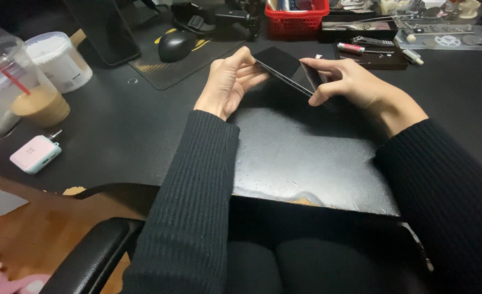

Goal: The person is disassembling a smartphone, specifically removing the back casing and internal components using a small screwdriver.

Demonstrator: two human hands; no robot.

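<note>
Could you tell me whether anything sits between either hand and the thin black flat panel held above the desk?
Nothing visible does. The left hand and the right hand both already grip the thin black flat panel by its opposite ends, tilted above a bare stretch of the black desk. The black computer mouse lies behind, apart.

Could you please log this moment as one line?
left hand: holds phone | right hand: holds phone | phone: tilted above desk

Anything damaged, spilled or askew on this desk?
Yes: the black desk's front edge is chipped, with pale core showing through the black surface in front of the sleeves. Nothing looks spilled. Both hands, left hand and right hand, hold a thin black slab.
</note>
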